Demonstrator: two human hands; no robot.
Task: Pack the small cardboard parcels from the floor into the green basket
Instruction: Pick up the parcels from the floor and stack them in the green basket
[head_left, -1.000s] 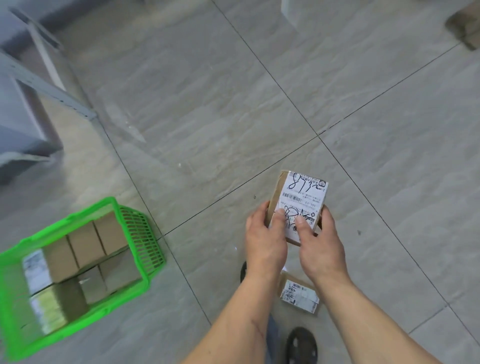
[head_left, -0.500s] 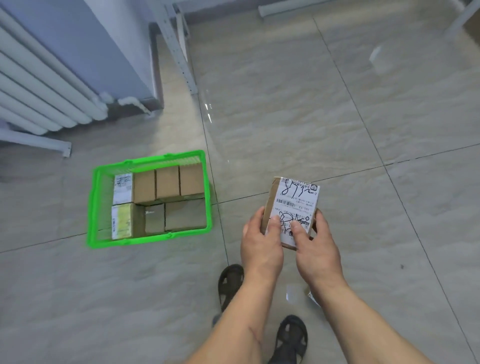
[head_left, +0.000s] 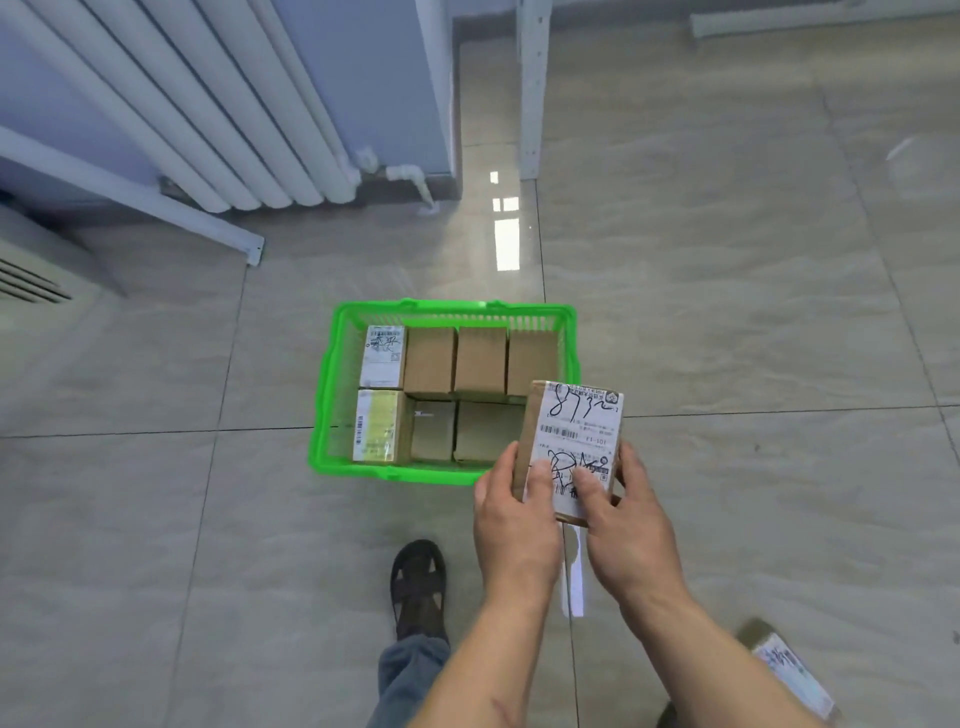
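Currently you're mid-carry: left hand (head_left: 511, 512) and right hand (head_left: 626, 525) grip the labelled parcel (head_left: 574, 441) above the green basket (head_left: 324, 395)'s near-right corner. Next, lower it beyond your fingers onto the packed parcels (head_left: 457, 364).

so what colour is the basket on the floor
Bright green plastic mesh basket, clearest in the head view.

One green basket (head_left: 324, 395) holds seven parcels (head_left: 480, 361), four in the back row and three in front, though more may sit hidden beneath. Two hands (head_left: 514, 519) hold one further parcel (head_left: 579, 431). One more lies on the floor (head_left: 727, 312).
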